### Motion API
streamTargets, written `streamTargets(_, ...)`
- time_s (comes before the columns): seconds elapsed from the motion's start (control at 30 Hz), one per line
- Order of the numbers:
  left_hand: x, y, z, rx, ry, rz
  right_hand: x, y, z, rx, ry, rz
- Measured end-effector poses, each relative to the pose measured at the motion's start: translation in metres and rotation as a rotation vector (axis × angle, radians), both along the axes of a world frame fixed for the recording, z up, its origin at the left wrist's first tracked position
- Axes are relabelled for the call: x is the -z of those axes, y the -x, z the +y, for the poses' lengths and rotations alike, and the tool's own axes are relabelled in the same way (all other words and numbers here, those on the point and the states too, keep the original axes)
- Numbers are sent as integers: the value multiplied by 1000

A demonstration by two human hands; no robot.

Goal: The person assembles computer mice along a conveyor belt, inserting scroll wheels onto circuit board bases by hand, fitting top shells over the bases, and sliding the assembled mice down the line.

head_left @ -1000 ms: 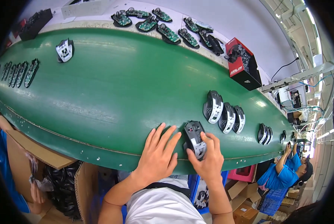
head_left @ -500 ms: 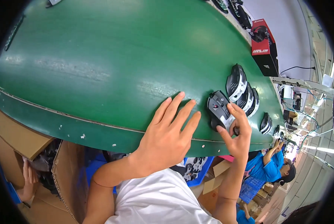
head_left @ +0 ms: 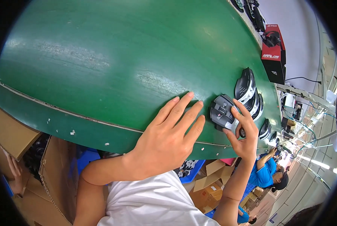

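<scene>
My left hand [head_left: 166,139] rests flat on the green worktable [head_left: 119,41], fingers stretched and spread, with nothing in it. To its right, my right hand [head_left: 246,132] grips a dark grey computer mouse [head_left: 222,113] by its side, thumb below and fingers above. The mouse's angular top faces up, and part of its body is hidden behind my fingers. Just beyond that hand lie several black and white mice [head_left: 245,86], set close together in a row on the table.
More mice [head_left: 265,130] sit farther along to the right. A red and black box [head_left: 273,54] stands at the table's far edge. Open cardboard boxes [head_left: 63,180] and a blue bin [head_left: 194,171] are below the near edge. Another person [head_left: 266,175] in blue sits at the right.
The mouse in my right hand has been turned and tilted, so its end faces me more. The view has shifted slightly; my left hand stays flat on the table.
</scene>
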State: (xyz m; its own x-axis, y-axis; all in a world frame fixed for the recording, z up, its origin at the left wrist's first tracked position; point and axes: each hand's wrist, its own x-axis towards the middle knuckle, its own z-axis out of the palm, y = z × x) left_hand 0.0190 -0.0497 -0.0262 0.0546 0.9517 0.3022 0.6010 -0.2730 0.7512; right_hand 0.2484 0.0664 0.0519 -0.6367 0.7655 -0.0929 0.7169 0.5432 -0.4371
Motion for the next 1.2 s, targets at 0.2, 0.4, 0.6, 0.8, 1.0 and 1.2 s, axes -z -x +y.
streamTargets(0.2,1,-4,0,12,10,5,8,-14,0,-82,-57,-40)
streamTargets(0.4,-2,-11,4,69,-1,160,16,-14,-9,-45,-65,-62)
streamTargets(0.6,-8,-15,7,54,78,152,36,-14,-11,-49,-261,5)
streamTargets(0.8,-11,-28,20,-22,25,189,27,-2,-6,101,-267,44)
streamTargets(1.0,-8,-37,37,-103,-54,65,33,-10,-3,296,105,367)
streamTargets(1.2,-26,-21,47,221,-212,67,23,-23,-15,130,606,538)
